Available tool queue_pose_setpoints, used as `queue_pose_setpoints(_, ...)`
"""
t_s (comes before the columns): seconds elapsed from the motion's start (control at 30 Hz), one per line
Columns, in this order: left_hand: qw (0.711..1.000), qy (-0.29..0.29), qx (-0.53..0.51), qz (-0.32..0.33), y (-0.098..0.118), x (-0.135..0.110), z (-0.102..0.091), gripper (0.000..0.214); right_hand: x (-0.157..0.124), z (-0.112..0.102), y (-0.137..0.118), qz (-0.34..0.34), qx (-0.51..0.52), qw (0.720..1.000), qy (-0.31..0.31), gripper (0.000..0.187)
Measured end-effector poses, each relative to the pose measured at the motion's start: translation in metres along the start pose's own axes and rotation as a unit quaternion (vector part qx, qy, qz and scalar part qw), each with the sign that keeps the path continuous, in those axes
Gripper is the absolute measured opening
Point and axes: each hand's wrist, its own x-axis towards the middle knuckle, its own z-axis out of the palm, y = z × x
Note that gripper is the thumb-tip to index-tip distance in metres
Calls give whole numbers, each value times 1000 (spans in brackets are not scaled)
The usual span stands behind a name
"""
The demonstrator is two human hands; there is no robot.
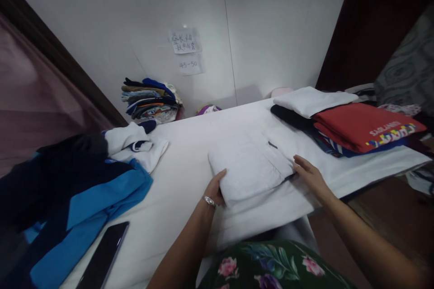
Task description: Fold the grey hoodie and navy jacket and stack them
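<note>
A white garment [249,169], folded into a rough rectangle, lies on the white-covered table in front of me. A small dark tag [272,145] shows near its upper right. My left hand [217,191], with a metal bracelet at the wrist, grips the garment's near left edge; the thumb is on top and the other fingers are mostly hidden. At the opposite side, my right hand [310,176] is open, its fingers stretched out beside the garment's right edge. Whether those fingertips touch the cloth I cannot tell.
Dark and blue clothes [101,194] are heaped on the left, with a phone [103,255] near the front. Folded clothes, a red one [359,124] and a white one [313,100], are stacked at right. Another clothes pile [151,101] stands by the wall.
</note>
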Motion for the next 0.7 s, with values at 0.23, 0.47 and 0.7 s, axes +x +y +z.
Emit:
queue_pose_setpoints(0.23, 999, 16, -36, 33, 1, 1, 8, 28, -69, 4, -5, 128, 257, 957, 36, 42)
queue_pose_setpoints(0.47, 998, 20, -47, 27, 6, -13, 27, 36, -119, 57, -35, 294, 432, 794, -312, 43)
queue_pose_setpoints(0.7, 997, 9, -64, 36, -19, -21, 21, 40, -94, 98, -44, 248, 532, 758, -285, 60)
